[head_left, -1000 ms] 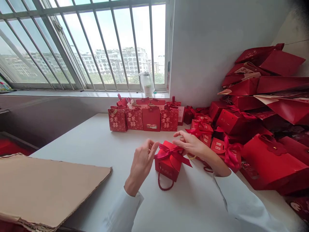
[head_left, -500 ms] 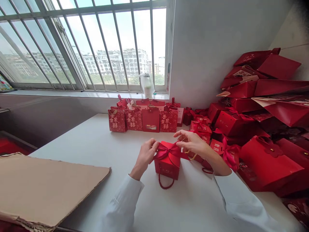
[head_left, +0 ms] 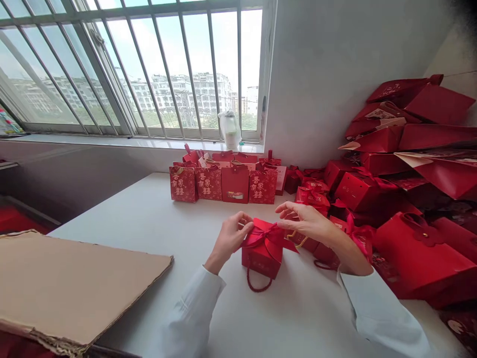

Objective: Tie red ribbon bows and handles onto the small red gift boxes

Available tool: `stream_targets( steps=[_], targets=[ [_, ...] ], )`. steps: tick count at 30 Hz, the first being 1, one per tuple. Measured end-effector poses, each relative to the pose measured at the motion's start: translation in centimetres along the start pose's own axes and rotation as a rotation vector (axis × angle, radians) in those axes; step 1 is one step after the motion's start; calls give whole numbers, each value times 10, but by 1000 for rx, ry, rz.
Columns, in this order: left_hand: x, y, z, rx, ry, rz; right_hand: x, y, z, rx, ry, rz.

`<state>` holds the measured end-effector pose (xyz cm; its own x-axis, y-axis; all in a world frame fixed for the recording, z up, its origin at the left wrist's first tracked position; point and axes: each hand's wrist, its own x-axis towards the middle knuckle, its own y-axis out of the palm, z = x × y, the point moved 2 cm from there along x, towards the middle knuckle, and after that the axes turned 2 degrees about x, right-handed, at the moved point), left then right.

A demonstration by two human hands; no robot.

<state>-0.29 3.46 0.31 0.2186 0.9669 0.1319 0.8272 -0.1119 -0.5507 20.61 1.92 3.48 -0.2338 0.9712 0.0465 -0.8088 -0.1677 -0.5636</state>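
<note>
On the white table before me stands a small red gift box [head_left: 263, 261] with a dark red cord handle [head_left: 260, 288] hanging down its near side. A red ribbon [head_left: 265, 234] is tied in a bow across its top. My left hand [head_left: 231, 236] pinches the bow's left loop between thumb and fingers. At the other side, my right hand [head_left: 303, 221] holds the right part of the ribbon between thumb and forefinger, its other fingers loosely curved.
Finished-looking red bags [head_left: 234, 185] line up at the table's back edge. More red boxes and bags [head_left: 406, 238] are piled high on the right. A cardboard sheet [head_left: 82, 288] covers the left front. A wrapped item [head_left: 230, 130] stands on the windowsill.
The view has shifted slightly. Both hands remain at the bow, and my right hand has drawn a little outward to the right. The bow looks somewhat tighter at its middle.
</note>
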Motion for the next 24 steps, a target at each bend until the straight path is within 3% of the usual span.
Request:
stream_targets(
  steps=[5, 7, 10, 12, 15, 18, 24],
  targets=[
    [-1, -11, -9, 108, 34, -84, -1, -3, -1, -31, -11, -3],
    [-4, -18, -26, 191, 171, 37, -3, -7, 2, -37, -6, -25],
    [-6, -20, -53, 359, 370, 354, -7, -13, 9, -36, -14, -53],
    [-3, -12, -61, 501, 384, 494, -10, -17, 11, -42, -36, -79],
    [7, 5, -57, 701, 295, 618, -12, -20, 11, -64, -50, -95],
    [12, 14, -50, 719, 301, 642, -11, -21, 9, -76, -67, -91],
    [9, 4, -55, 674, 463, 619, -12, -22, 11, -130, -78, -114]
  ],
)
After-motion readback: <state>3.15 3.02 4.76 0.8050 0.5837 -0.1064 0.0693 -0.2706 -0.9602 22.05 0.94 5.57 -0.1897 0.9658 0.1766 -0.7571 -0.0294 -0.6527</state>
